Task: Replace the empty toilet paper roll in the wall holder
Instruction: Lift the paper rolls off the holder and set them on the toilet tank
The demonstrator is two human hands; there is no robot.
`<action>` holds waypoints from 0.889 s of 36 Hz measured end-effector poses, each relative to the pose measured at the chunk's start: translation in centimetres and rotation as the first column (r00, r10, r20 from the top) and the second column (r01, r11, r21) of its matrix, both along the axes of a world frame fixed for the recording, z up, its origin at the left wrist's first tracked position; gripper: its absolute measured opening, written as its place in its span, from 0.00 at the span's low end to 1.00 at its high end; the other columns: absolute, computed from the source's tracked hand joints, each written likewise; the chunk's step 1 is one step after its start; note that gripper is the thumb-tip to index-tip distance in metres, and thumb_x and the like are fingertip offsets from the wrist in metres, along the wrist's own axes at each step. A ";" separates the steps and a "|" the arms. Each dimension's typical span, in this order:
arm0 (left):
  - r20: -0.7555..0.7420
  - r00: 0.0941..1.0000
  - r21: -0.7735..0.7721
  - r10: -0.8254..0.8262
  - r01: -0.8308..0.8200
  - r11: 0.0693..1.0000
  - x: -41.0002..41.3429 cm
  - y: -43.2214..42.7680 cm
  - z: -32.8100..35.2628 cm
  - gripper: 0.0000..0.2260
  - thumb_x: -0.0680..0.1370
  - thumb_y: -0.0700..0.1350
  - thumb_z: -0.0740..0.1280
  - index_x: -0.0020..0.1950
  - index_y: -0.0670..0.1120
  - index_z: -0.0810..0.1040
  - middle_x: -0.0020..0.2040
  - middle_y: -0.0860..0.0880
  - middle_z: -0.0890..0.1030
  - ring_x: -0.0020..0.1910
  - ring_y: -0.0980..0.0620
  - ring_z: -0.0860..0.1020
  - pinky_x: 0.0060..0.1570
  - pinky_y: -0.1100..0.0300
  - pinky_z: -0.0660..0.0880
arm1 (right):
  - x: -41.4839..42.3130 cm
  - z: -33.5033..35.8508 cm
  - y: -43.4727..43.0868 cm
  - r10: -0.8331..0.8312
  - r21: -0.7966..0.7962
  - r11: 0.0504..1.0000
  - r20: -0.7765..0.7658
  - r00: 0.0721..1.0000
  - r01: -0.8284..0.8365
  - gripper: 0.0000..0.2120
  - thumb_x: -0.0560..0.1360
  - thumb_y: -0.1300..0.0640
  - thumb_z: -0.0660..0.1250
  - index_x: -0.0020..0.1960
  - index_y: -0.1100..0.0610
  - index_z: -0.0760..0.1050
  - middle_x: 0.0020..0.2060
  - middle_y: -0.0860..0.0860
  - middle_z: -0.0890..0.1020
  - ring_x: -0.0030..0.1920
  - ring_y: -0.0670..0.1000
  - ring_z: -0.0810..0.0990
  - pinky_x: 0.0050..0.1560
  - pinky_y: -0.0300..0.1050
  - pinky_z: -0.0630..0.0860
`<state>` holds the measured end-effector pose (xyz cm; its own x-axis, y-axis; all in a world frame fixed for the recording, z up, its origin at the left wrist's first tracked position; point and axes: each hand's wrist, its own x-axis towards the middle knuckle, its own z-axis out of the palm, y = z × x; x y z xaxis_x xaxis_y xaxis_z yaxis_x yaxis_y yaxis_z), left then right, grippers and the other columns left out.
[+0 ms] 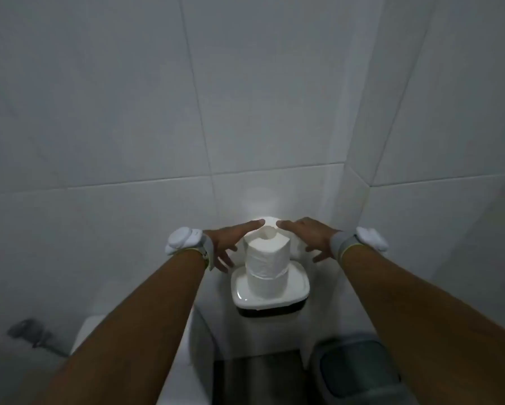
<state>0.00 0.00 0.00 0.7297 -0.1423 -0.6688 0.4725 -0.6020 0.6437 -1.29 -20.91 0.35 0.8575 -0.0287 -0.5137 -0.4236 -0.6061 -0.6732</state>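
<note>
Toilet paper roll: the full toilet paper roll stands upright on its end in the middle of the holder's top tray, core pointing up; it is not yet in the compartment below
Wall holder: the wall holder is fixed to the tiled wall; its white tray has a raised rim, which probably keeps the roll from sliding off; the dark part under the tray is barely visible, so whether an empty core sits there cannot be told
Left hand: the left hand hangs just beside the roll's left side, fingers straight and spread, gripping nothing; whether the forefinger touches the roll's top cannot be told
Right hand: the right hand mirrors it on the right, fingers spread and clasping nothing
Why so: the two hands flank the roll, seemingly either to take it up or having just set it there
Edges: the tray's front rim juts out from the wall; a wall corner runs close on the right
Open room: bare wall lies above and to the left; below, a white toilet cistern and a grey waste bin crowd the way down, so lifting straight up looks freest
</note>
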 end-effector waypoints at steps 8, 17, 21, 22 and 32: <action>-0.153 0.987 -0.145 0.046 -0.069 0.987 1.7 -0.2 -3.3 0.48 0.60 0.76 0.61 0.75 0.54 0.63 0.70 0.41 0.70 0.51 0.36 0.83 0.51 0.47 0.80 | 2.5 -3.8 -0.3 -0.012 0.219 0.974 -0.235 0.972 0.065 0.44 0.64 0.26 0.65 0.73 0.47 0.63 0.64 0.54 0.72 0.57 0.61 0.79 0.56 0.60 0.78; -0.252 0.965 -0.218 0.065 -0.122 0.968 2.5 0.4 -5.2 0.46 0.60 0.76 0.61 0.74 0.55 0.64 0.70 0.38 0.70 0.54 0.33 0.81 0.58 0.43 0.77 | 3.5 -5.5 -0.1 0.080 0.369 0.927 -0.366 0.927 0.065 0.47 0.61 0.27 0.67 0.75 0.45 0.59 0.65 0.54 0.71 0.60 0.69 0.77 0.61 0.66 0.73; -0.283 0.956 -0.256 0.077 -0.153 0.955 2.6 0.3 -5.6 0.47 0.61 0.76 0.61 0.75 0.55 0.61 0.72 0.37 0.68 0.56 0.31 0.80 0.59 0.41 0.76 | 3.7 -5.9 -0.2 0.085 0.395 0.916 -0.377 0.922 0.077 0.44 0.64 0.27 0.65 0.75 0.42 0.58 0.67 0.55 0.70 0.60 0.71 0.76 0.61 0.68 0.72; -0.287 0.955 -0.267 0.072 -0.152 0.952 2.6 0.3 -5.7 0.47 0.60 0.76 0.62 0.75 0.55 0.61 0.72 0.37 0.68 0.56 0.30 0.79 0.58 0.40 0.76 | 3.8 -6.0 -0.1 0.083 0.400 0.913 -0.380 0.921 0.083 0.44 0.64 0.27 0.65 0.75 0.42 0.58 0.67 0.55 0.69 0.60 0.72 0.75 0.62 0.68 0.72; -0.328 0.943 -0.332 0.049 -0.163 0.929 2.5 -0.1 -6.2 0.45 0.61 0.76 0.63 0.74 0.56 0.62 0.68 0.36 0.72 0.55 0.30 0.79 0.54 0.40 0.78 | 3.2 -6.5 0.1 0.077 0.468 0.876 -0.377 0.923 0.118 0.47 0.61 0.26 0.66 0.75 0.41 0.59 0.72 0.54 0.66 0.63 0.73 0.72 0.60 0.67 0.73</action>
<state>2.47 -0.06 -6.22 0.5188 -0.3423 -0.7833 0.7298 -0.2998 0.6144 1.96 -20.85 -6.15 0.5995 0.2855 -0.7477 -0.7094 -0.2431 -0.6616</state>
